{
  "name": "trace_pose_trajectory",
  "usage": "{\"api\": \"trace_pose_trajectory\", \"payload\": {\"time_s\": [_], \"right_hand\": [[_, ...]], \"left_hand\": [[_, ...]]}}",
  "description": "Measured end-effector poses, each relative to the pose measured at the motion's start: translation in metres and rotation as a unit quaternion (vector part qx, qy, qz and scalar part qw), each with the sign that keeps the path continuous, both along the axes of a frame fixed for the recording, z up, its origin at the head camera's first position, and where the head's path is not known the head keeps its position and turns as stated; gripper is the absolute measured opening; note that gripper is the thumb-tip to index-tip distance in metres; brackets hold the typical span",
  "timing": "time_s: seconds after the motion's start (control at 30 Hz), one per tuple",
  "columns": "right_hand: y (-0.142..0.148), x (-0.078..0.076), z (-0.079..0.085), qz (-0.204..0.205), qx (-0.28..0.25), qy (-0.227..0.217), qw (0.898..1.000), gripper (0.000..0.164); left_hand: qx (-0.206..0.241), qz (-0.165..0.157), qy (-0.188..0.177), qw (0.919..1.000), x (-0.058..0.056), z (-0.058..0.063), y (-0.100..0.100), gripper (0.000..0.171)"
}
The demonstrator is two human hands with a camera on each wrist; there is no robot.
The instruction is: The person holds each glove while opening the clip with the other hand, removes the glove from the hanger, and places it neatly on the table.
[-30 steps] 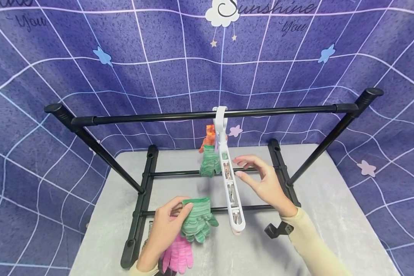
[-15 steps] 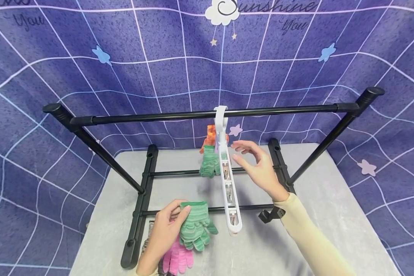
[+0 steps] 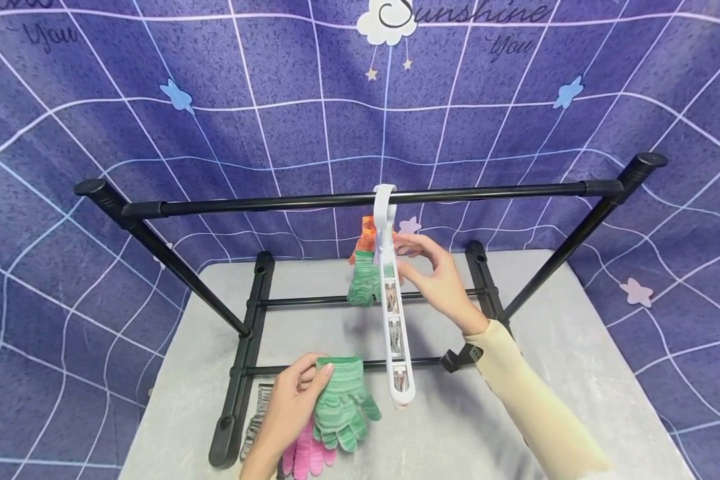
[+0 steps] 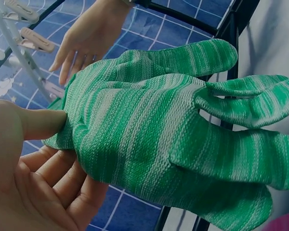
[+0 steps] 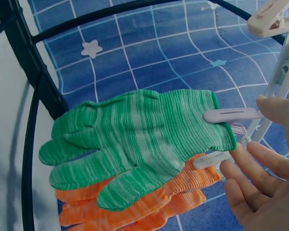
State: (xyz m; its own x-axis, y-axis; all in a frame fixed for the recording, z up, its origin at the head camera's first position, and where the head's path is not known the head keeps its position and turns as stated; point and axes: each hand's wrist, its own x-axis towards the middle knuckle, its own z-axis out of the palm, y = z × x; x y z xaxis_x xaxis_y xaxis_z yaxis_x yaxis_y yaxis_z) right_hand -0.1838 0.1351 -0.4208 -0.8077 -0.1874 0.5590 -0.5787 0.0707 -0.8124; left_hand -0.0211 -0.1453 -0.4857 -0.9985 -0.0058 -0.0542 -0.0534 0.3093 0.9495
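My left hand [image 3: 297, 397] pinches the cuff of a green striped knit glove [image 3: 342, 407]. The glove's fingers hang down in the head view and point right in the left wrist view [image 4: 135, 125]. A white clip hanger [image 3: 394, 327] hooks over the rack's top bar. Another green striped glove [image 5: 125, 130] hangs from it by a lilac clip [image 5: 231, 114], with orange gloves [image 5: 183, 192] below in the right wrist view. My right hand [image 3: 435, 280] is beside the hanger, fingers loosely bent. Its thumb is right at the lilac clip's end, and its fingertips are near the hung glove's cuff.
A black rack [image 3: 276, 203] frames the space, its feet on a grey table [image 3: 582, 373]. A pink glove [image 3: 309, 453] and a grey striped glove [image 3: 255, 427] lie at front left. Clips line the hanger's front half. A blue-purple curtain [image 3: 336, 120] hangs behind.
My right hand has moved left and slightly up to the hanger. The hanger's front end has swung a little left. My left hand has lowered slightly with the green glove.
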Motion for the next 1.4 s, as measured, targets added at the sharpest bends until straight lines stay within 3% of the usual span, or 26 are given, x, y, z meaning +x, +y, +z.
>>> {"api": "trace_pose_trajectory", "payload": {"time_s": [0.33, 0.57, 0.87, 1.13, 1.4], "right_hand": [[-0.006, -0.006, 0.004, -0.002, 0.028, -0.021, 0.999, 0.043], [-0.012, -0.011, 0.006, 0.023, 0.006, -0.041, 0.999, 0.045], [-0.017, -0.018, 0.008, 0.024, 0.005, -0.039, 0.999, 0.041], [-0.019, -0.022, 0.009, 0.016, -0.008, -0.034, 0.999, 0.032], [-0.02, -0.022, 0.006, 0.014, -0.02, -0.043, 0.999, 0.031]], "left_hand": [[0.041, -0.012, 0.0, 0.9991, 0.001, -0.01, 0.0, 0.016], [0.04, -0.012, -0.003, 0.9991, 0.002, -0.015, 0.0, 0.018], [0.056, -0.014, -0.035, 0.9977, 0.0, -0.02, -0.001, 0.023], [0.045, -0.021, -0.044, 0.9978, 0.001, -0.025, -0.001, 0.029], [0.061, -0.023, -0.056, 0.9963, 0.003, -0.028, -0.002, 0.035]]}}
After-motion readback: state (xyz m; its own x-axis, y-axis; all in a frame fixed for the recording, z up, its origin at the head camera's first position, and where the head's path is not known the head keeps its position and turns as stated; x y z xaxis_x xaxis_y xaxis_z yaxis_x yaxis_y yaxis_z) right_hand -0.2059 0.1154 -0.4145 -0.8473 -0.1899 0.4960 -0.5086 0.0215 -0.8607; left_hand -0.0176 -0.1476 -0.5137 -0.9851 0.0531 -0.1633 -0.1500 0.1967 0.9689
